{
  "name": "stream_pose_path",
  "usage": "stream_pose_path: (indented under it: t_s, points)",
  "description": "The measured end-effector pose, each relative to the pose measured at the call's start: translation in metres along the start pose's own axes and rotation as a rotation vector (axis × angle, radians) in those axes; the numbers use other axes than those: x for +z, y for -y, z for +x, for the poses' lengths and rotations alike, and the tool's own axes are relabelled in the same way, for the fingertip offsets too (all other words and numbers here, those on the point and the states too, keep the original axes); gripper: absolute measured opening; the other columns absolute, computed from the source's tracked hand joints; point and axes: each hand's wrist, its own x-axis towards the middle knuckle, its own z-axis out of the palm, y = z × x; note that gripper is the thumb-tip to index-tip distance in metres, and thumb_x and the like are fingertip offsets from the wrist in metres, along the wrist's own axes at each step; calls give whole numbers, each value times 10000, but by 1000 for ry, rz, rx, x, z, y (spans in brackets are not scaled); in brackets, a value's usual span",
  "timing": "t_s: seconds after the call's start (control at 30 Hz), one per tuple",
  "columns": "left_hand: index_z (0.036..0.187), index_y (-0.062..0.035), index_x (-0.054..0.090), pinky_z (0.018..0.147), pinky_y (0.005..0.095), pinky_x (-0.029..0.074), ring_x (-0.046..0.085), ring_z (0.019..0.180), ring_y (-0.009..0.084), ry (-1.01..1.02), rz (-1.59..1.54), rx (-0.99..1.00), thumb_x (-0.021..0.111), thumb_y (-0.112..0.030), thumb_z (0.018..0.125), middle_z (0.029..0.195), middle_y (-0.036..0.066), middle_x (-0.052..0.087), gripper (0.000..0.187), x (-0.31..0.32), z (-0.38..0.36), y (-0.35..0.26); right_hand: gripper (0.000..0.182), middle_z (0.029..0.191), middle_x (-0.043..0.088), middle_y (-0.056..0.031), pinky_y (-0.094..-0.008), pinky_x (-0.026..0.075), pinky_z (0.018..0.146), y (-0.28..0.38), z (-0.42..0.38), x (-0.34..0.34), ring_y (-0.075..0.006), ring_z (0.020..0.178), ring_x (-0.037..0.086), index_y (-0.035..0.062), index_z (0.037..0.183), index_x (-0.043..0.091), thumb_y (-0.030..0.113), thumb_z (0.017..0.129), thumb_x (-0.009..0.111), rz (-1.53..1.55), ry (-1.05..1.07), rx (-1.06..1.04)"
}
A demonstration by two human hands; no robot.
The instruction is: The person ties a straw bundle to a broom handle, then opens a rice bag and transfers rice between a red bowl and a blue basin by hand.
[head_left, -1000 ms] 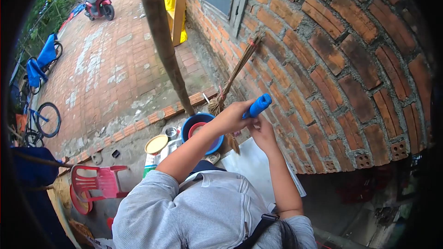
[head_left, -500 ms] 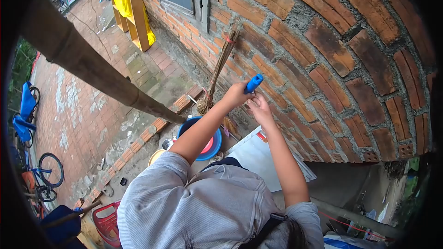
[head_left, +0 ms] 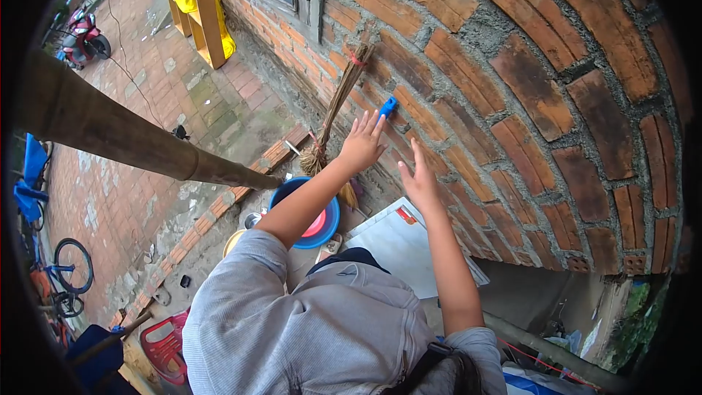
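Observation:
Beside the brick wall, a blue handle with a hole in its end points up, just past the fingertips of my left hand. What the handle belongs to is mostly hidden behind that hand. My left hand is open, palm down, fingers spread. Open too, my right hand hovers to the right with its thumb and fingers apart, close to the wall and holding nothing. A straw broom, bound with red, leans upright against the wall behind my left hand.
Below my left arm sits a blue basin with a pink basin inside. A white board lies by the wall's foot. The bamboo pole slants across the left. A red plastic chair stands lower left.
My left hand has let go of the blue handle and opened. My right hand has moved down and away from it, fingers now extended. The view has shifted slightly.

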Motion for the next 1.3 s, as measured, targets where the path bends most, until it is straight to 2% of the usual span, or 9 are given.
stream_pose_path:
  t_s: [0.17,0.23,0.4,0.67,0.77,0.93,1.0,1.13,1.3]
  points:
    - [1377,-72,275,1074,479,181,176,1345,325,-9,123,240,565,-355,819,1449,131,219,690,-66,-36,-20,602,1387,280,-240,-428,287,1028,26,-6,-1,-382,1282,282,44,1365,265,141,834,532,-9,41,-132]
    - [1377,-74,277,1075,478,180,177,1345,322,-7,173,240,570,-354,815,1448,125,223,693,-83,-51,-24,618,1400,243,-246,-444,250,1049,35,-10,4,-419,1299,218,38,1373,244,130,831,527,-35,92,-193]
    - [1375,-82,281,1080,477,171,183,1345,308,-41,241,161,584,-338,806,1447,110,233,693,-120,-108,-34,654,1411,236,-229,-457,237,1053,66,-28,10,-437,1297,206,38,1384,219,139,822,537,-76,208,-403]
    - [1382,-67,260,1084,473,161,182,1345,302,-243,422,-393,539,-356,835,1451,113,221,678,-206,-285,-117,639,1431,239,-173,-447,222,1062,151,-94,6,-423,1307,194,32,1386,219,133,829,515,66,477,-891]
    - [1407,-88,192,1090,471,137,119,1357,306,-316,527,-704,494,-376,876,1467,105,176,675,-225,-375,-166,605,1433,241,-167,-446,230,1055,189,-144,1,-407,1309,207,30,1383,235,126,848,501,142,601,-1062]
    - [1411,-98,184,1091,452,142,144,1350,317,-385,709,-1059,484,-373,883,1469,113,164,667,-233,-505,-276,573,1421,257,-185,-443,230,1055,238,-239,13,-409,1302,224,12,1365,271,107,849,500,357,797,-1292]
    - [1411,-93,188,1086,458,148,181,1339,329,-497,580,-1232,494,-355,879,1464,122,178,668,-233,-542,-314,585,1421,255,-185,-428,238,1057,250,-274,21,-411,1300,228,12,1366,266,105,843,510,436,875,-1388]
    - [1394,-75,236,1069,474,193,235,1319,328,-577,721,-1358,500,-350,870,1439,139,241,648,-223,-596,-362,615,1426,246,-177,-418,257,1054,267,-320,22,-406,1303,224,19,1372,253,112,829,527,485,979,-1560]
    - [1394,-69,238,1070,482,177,238,1321,318,-600,717,-1440,502,-358,868,1440,137,241,655,-215,-621,-374,620,1435,224,-177,-403,262,1054,273,-332,34,-396,1308,216,18,1376,241,107,830,522,446,1001,-1522]
